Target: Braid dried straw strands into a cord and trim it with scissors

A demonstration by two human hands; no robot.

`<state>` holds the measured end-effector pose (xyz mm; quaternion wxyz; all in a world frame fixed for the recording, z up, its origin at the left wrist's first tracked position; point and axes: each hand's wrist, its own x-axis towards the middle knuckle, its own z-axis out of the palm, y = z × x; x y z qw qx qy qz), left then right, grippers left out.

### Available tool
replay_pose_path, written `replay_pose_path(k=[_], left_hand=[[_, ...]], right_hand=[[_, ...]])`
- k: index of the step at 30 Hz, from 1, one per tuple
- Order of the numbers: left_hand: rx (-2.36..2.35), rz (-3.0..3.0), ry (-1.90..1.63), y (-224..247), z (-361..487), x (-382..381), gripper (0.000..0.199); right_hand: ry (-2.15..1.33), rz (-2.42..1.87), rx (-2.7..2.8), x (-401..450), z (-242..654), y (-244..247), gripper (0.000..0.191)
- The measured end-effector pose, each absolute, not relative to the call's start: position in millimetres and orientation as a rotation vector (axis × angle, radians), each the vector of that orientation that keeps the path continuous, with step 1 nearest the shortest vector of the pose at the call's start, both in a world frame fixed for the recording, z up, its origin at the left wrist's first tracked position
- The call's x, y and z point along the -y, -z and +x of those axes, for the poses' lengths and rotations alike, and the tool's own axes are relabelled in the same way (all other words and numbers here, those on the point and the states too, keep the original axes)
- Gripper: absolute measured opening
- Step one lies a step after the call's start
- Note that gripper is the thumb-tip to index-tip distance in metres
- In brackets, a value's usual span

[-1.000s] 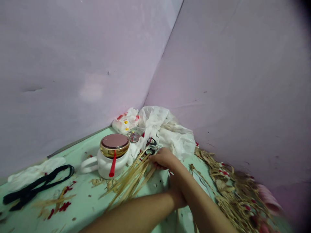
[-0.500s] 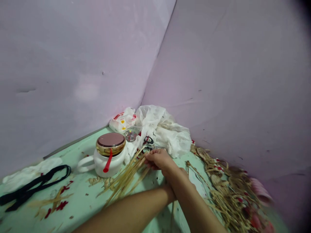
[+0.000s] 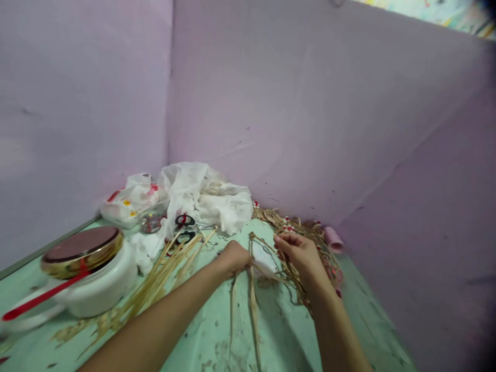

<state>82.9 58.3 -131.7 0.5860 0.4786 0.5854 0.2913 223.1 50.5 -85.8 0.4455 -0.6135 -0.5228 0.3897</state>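
Note:
Near the middle of the green table, my left hand (image 3: 233, 258) is closed on tan fibre strands (image 3: 253, 305), whose long ends hang down toward me. My right hand (image 3: 300, 253), a little to the right, has thumb and fingers pinched on a thin tan strand. Between the hands lies a small white object (image 3: 265, 257) with strands crossing over it. A braided brown fibre piece (image 3: 271, 219) with red and white beads runs behind and beside my right hand. Loose pale straw strips (image 3: 166, 274) lie to the left of my left hand.
A white mug (image 3: 101, 281) with a gold-rimmed lid and a red stick stands at the left. Black-handled scissors (image 3: 185, 237) lie beside white plastic bags (image 3: 209, 194) near the wall. A pink thread spool (image 3: 334, 239) is at the right.
The view has turned right. My right hand has moved from the straw strips over to the right, so my arms no longer cross. My left hand, hidden before, now shows with strands in it.

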Motion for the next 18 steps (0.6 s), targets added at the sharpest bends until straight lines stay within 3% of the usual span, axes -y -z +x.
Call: replay_pose_path(k=[9,18], left_hand=[[-1.387,1.123,-0.511,117,79,-56,0.018],[-1.354,1.147,-0.503,125,77,-60,0.015]], right_hand=[[-0.985,-1.648,1.41,-64,236,132,0.011],[-0.912,-1.71,1.637,-64,233,143,0.02]])
